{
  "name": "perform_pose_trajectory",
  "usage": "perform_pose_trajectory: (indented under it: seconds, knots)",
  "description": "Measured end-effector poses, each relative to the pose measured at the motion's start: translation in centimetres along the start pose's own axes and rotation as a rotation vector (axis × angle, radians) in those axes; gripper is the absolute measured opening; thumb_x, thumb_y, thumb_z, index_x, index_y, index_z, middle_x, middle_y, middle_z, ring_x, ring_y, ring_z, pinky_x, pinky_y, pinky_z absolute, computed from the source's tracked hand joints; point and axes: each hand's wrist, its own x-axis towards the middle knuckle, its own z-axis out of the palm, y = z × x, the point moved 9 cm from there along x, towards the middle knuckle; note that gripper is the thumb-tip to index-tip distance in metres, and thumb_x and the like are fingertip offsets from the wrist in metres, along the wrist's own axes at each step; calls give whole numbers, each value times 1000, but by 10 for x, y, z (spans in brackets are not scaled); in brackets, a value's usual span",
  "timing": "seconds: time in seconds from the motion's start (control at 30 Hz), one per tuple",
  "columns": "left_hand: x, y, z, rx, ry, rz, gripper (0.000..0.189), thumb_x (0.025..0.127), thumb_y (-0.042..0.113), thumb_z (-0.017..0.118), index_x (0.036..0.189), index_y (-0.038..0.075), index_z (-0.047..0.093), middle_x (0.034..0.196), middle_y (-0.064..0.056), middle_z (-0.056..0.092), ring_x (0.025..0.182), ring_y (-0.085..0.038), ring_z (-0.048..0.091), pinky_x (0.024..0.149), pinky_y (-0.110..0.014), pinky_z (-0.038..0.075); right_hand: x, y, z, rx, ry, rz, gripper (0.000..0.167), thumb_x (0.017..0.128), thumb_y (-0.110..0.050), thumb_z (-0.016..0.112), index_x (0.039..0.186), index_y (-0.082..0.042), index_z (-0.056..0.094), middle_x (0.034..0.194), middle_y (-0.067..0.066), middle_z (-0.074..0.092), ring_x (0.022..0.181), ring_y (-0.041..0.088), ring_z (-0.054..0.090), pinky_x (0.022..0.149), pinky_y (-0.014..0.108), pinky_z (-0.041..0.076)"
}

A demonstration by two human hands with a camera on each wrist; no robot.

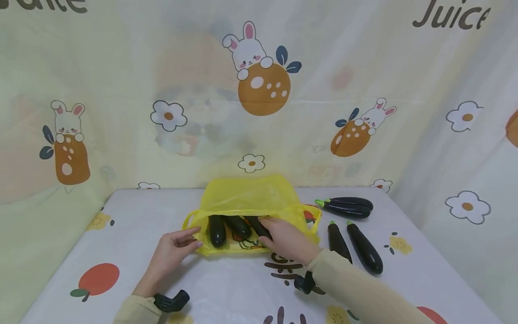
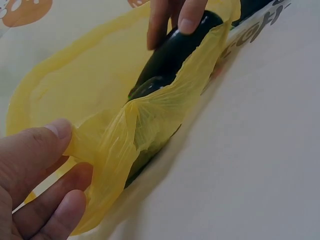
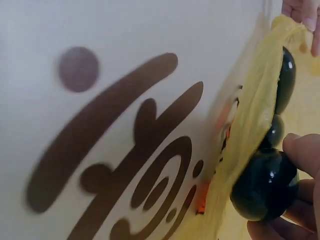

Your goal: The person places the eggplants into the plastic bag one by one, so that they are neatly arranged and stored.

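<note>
A yellow plastic bag lies on the table with its mouth towards me. Two dark eggplants, one at the left and one in the middle, rest inside it. My right hand reaches into the mouth and grips a third eggplant, thumb on one side and fingers on the other. Its far end is hidden in the bag. At the bag's left side, my left hand pinches the thin plastic edge between thumb and fingers, as the left wrist view shows.
Right of the bag lie several more eggplants: a pair side by side at the back, and two nearer ones, a left and a right. A printed cloth covers the table, and a patterned curtain hangs behind.
</note>
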Motion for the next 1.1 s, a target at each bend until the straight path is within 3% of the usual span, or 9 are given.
perform_pose_trajectory:
  seconds: [0.27,0.43,0.6,0.83,1.1]
  knots:
    - [-1,2,4,-12,-10,12,42,88,11,80,128,0,70,106,-17,77,93,-15,76,78,-19,58,20,-1,10,49,38,-11,54,99,-28,69,145,-5,54,129,12,69,102,21,68,92,41,57]
    - [-1,5,4,-16,-8,17,42,88,11,80,128,1,70,107,-17,77,95,-18,76,79,-20,59,29,-5,14,70,78,-36,54,98,-29,71,145,-9,53,132,12,66,104,21,68,95,41,57]
    - [-1,4,4,-24,-5,12,43,88,10,81,128,1,70,106,-17,77,94,-17,76,78,-19,58,38,-6,21,87,72,-7,48,99,-31,69,138,-6,57,124,13,68,99,21,68,92,41,57]
    - [-1,2,4,-22,1,6,43,87,10,81,127,1,70,105,-17,78,93,-17,76,76,-18,58,44,-5,26,114,90,10,45,100,-31,68,137,-9,57,132,10,64,122,26,64,105,43,52]
    - [0,2,-1,-12,0,21,43,88,11,81,128,1,70,107,-18,77,94,-16,76,77,-17,57,46,-8,28,126,87,8,43,102,-33,65,136,-8,56,123,12,67,106,24,68,96,43,56]
